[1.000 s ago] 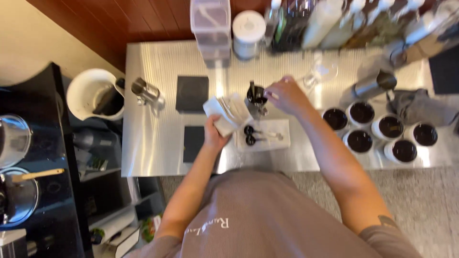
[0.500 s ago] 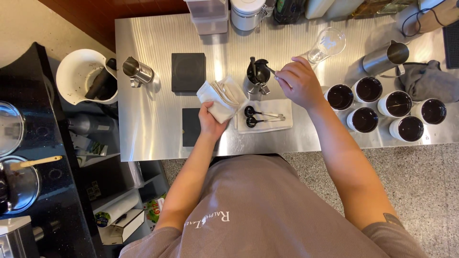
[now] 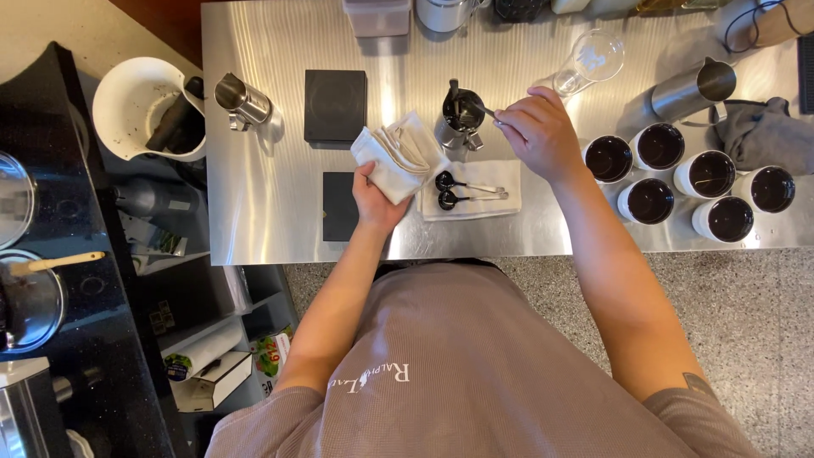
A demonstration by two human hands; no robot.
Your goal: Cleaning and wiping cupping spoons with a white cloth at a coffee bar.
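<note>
A long brushed steel counter (image 3: 280,212) holds six white cups of dark liquid (image 3: 678,182). The left hand (image 3: 377,199) grips a folded white cloth (image 3: 398,157). The right hand (image 3: 543,136) pinches a thin metal spoon handle (image 3: 492,113) dipped in a small steel pitcher (image 3: 459,119).

Bright overhead light glares off the sharp steel counter (image 3: 280,170)

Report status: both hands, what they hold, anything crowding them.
Left hand grips folded white cloth. Right hand holds spoon handle in small metal cup. Two spoons on napkin beneath.
</note>
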